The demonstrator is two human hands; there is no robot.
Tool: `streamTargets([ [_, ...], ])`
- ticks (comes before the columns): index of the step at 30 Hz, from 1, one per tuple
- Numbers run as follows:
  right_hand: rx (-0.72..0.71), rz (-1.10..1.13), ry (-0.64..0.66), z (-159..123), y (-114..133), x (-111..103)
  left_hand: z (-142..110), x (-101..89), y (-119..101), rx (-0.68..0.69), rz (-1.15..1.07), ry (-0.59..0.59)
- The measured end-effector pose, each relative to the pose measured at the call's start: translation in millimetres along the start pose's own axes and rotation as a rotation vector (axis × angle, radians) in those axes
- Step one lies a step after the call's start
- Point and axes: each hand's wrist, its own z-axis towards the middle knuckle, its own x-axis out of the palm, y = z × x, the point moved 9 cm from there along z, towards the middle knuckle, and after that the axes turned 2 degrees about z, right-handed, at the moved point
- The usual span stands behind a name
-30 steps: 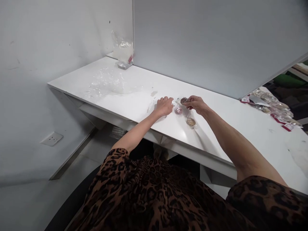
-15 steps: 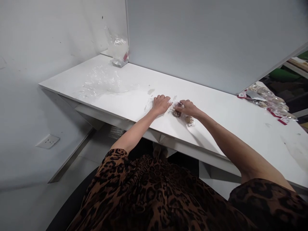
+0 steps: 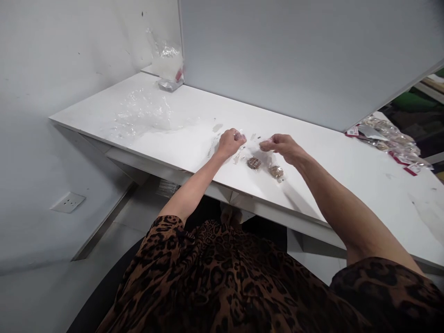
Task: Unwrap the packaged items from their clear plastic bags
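My left hand (image 3: pixel 229 142) is closed, its fingers pinched on a small clear packet (image 3: pixel 240 137) held just above the white table (image 3: pixel 194 125). My right hand (image 3: pixel 282 145) hovers a little to the right, fingers curled together, with what looks like a bit of clear film at the fingertips. Between and below the hands lie two small round pieces in clear wrap: a dark brown one (image 3: pixel 254 163) and a golden one (image 3: pixel 276 171), both flat on the table near its front edge.
A sheet of crumpled clear plastic (image 3: pixel 142 113) lies at the table's left end, with a clear bag (image 3: pixel 169 69) standing in the back corner. A heap of packaged pieces with red tags (image 3: pixel 388 141) sits at the far right. A grey partition (image 3: pixel 294 60) backs the table.
Both hands have lifted off the packets on the table and moved apart. The left hand now holds a small packet up; the two round pieces lie uncovered between them.
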Motion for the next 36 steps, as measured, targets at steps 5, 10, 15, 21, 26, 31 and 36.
streamTargets([
  [5,-0.049,-0.138,0.293,-33.1,3.1,23.6,14.3,-14.7,20.9,-0.049,-0.355,-0.140],
  [10,-0.244,-0.465,0.292,-45.9,7.3,64.6,16.2,-9.6,26.5,-0.074,-0.417,-0.135],
  [15,-0.284,-0.409,0.243,-46.6,9.3,75.7,7.9,-13.4,19.6,-0.065,-0.294,-0.134],
  [21,-0.383,-0.398,-0.026,-52.0,21.5,-1.7,11.0,-14.3,18.4,-0.041,-0.208,-0.142],
  [26,-0.244,-0.685,-0.250,-47.3,-20.4,-83.2,12.2,-14.8,16.5,-0.047,-0.142,-0.142],
  [31,0.005,-0.522,-0.222,-52.0,-89.0,-143.6,12.1,-9.5,21.7,-0.029,-0.086,-0.097],
  [36,0.156,-0.049,-0.591,-70.4,-157.2,-262.7,14.4,-4.4,29.4,-0.040,-0.059,-0.101],
])
